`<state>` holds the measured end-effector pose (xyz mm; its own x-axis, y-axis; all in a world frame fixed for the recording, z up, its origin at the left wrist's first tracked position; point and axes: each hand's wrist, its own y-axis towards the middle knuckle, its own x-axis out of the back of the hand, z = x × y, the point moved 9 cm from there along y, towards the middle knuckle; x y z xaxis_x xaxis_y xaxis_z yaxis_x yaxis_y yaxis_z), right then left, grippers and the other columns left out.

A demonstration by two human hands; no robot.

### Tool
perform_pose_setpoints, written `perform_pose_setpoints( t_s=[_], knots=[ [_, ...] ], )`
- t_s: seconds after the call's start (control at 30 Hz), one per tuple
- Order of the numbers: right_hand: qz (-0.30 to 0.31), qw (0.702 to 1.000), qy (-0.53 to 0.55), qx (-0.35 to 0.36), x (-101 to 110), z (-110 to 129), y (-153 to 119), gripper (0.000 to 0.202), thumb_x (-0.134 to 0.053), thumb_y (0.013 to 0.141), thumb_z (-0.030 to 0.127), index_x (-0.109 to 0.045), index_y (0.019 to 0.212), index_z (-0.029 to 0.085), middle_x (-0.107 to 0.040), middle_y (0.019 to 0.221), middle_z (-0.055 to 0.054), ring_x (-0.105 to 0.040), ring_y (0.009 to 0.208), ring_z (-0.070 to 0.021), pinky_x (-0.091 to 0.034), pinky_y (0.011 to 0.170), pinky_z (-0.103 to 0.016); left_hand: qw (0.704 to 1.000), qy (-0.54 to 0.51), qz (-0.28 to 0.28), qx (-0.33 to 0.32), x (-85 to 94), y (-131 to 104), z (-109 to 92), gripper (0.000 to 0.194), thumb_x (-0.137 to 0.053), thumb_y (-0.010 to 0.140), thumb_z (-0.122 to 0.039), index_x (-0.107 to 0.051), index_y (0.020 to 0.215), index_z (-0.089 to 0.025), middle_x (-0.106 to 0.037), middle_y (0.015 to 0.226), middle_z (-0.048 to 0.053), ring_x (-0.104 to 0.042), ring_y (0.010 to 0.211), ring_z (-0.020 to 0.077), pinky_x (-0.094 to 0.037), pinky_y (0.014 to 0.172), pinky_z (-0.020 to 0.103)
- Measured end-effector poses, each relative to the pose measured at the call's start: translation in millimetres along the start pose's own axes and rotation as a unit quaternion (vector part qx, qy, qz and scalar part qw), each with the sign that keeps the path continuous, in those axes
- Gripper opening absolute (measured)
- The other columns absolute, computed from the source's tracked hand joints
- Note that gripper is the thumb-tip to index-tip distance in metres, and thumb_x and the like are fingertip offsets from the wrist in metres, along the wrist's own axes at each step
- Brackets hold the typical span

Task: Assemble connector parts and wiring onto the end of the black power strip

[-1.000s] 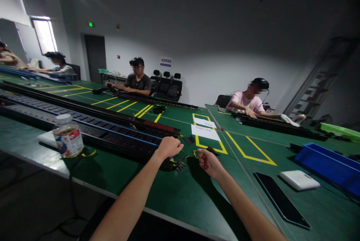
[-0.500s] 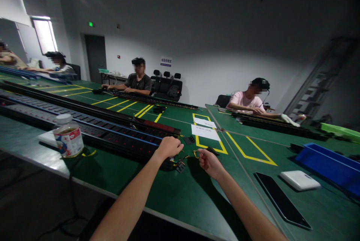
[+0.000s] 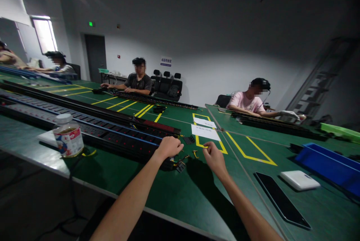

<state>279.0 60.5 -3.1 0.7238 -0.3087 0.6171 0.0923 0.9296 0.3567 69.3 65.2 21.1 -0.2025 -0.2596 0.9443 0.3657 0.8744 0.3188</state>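
My left hand point(image 3: 169, 147) is closed at the near right end of a long black strip point(image 3: 123, 141) with rows of red dots. Its fingertips are hidden, so I cannot tell whether it grips the strip or a wire. Just below that hand, short coloured wires lead to a small dark connector point(image 3: 180, 166). A second dark connector point(image 3: 189, 139) lies beyond it. To the right, my right hand point(image 3: 214, 157) is raised over the table, thumb and fingers pinched; anything between them is too small to make out. A loose yellow wire end point(image 3: 195, 154) lies between my hands.
White paper sheets point(image 3: 206, 132) lie ahead on the green table. At right are a dark tablet point(image 3: 282, 199), a white box point(image 3: 299, 179) and a blue bin point(image 3: 329, 167). A lidded jar point(image 3: 68, 136) stands at left. Several people sit across the table.
My right hand has moved up and slightly right, away from the yellow wire end. The dark piece beside it is no longer visible. My left hand has stayed in place.
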Motion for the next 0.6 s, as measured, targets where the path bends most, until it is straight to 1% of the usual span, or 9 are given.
perform_pose_setpoints(
  t_s=[0.03, 0.1, 0.17, 0.23, 0.33, 0.43, 0.5, 0.6],
  knots=[
    [-0.012, 0.996, -0.082, 0.024, 5, 6, -1, 0.021, -0.053, 0.087, 0.030, -0.061, 0.105, 0.022, -0.062, 0.086, -0.003, -0.057, 0.076, -0.0189, -0.039, 0.064, -0.028, 1.000, -0.002, 0.001, 0.001, 0.5, 0, 0, 0.048, -0.040, 0.098, -0.042, -0.075, 0.076, -0.018, -0.075, 0.081, 0.012, -0.072, 0.083, 0.0255, -0.052, 0.082, 0.035],
    [-0.023, 0.976, -0.210, 0.044, 11, 15, -4, 0.029, -0.050, 0.091, 0.028, -0.060, 0.117, 0.022, -0.063, 0.106, -0.009, -0.058, 0.096, -0.0235, -0.042, 0.075, -0.031, 1.000, -0.003, 0.003, 0.001, 1.7, -1, -1, 0.047, -0.040, 0.098, -0.042, -0.075, 0.077, -0.018, -0.075, 0.081, 0.012, -0.072, 0.084, 0.0256, -0.052, 0.082, 0.036],
    [-0.015, 0.954, -0.297, 0.044, 12, 17, -6, 0.038, -0.048, 0.093, 0.026, -0.057, 0.130, 0.021, -0.060, 0.120, -0.014, -0.054, 0.111, -0.0275, -0.042, 0.087, -0.034, 1.000, -0.003, 0.004, 0.000, 3.1, -1, -1, 0.047, -0.041, 0.098, -0.042, -0.075, 0.076, -0.018, -0.074, 0.080, 0.012, -0.072, 0.083, 0.0258, -0.052, 0.081, 0.035],
    [0.008, 0.934, -0.356, 0.032, 10, 13, -6, 0.047, -0.048, 0.094, 0.025, -0.051, 0.140, 0.020, -0.057, 0.131, -0.017, -0.050, 0.121, -0.0306, -0.042, 0.093, -0.038, 1.000, -0.003, 0.003, 0.000, 3.8, -2, -1, 0.047, -0.041, 0.098, -0.042, -0.075, 0.075, -0.018, -0.074, 0.079, 0.012, -0.072, 0.082, 0.0260, -0.052, 0.080, 0.035],
    [0.066, 0.916, -0.396, -0.008, 4, -6, -6, 0.052, -0.044, 0.094, 0.025, -0.047, 0.146, 0.021, -0.054, 0.139, -0.018, -0.051, 0.124, -0.0329, -0.044, 0.093, -0.043, 1.000, -0.001, 0.006, 0.001, 2.2, -1, -1, 0.048, -0.040, 0.098, -0.043, -0.075, 0.077, -0.018, -0.075, 0.080, 0.012, -0.072, 0.083, 0.0256, -0.052, 0.081, 0.036],
    [0.122, 0.911, -0.392, -0.027, -4, -20, -7, 0.050, -0.040, 0.096, 0.024, -0.051, 0.144, 0.020, -0.057, 0.136, -0.019, -0.055, 0.122, -0.0329, -0.047, 0.090, -0.043, 1.000, 0.002, 0.010, 0.004, -0.5, 0, 1, 0.048, -0.040, 0.098, -0.044, -0.076, 0.079, -0.018, -0.075, 0.082, 0.012, -0.072, 0.085, 0.0250, -0.052, 0.083, 0.035],
    [0.133, 0.912, -0.386, -0.022, -7, -22, -7, 0.048, -0.041, 0.096, 0.026, -0.052, 0.142, 0.019, -0.057, 0.135, -0.019, -0.055, 0.122, -0.0329, -0.047, 0.089, -0.042, 1.000, 0.004, 0.008, 0.003, -1.4, 0, 1, 0.047, -0.041, 0.098, -0.044, -0.076, 0.080, -0.018, -0.075, 0.082, 0.012, -0.072, 0.085, 0.0246, -0.052, 0.083, 0.035],
    [0.133, 0.914, -0.384, -0.017, -7, -20, -7, 0.047, -0.044, 0.095, 0.029, -0.053, 0.140, 0.020, -0.056, 0.135, -0.018, -0.057, 0.121, -0.0327, -0.048, 0.088, -0.041, 1.000, 0.007, 0.003, -0.003, -1.5, 0, 1, 0.048, -0.040, 0.098, -0.044, -0.076, 0.079, -0.018, -0.075, 0.081, 0.011, -0.072, 0.083, 0.0247, -0.053, 0.081, 0.035]
  ],
)
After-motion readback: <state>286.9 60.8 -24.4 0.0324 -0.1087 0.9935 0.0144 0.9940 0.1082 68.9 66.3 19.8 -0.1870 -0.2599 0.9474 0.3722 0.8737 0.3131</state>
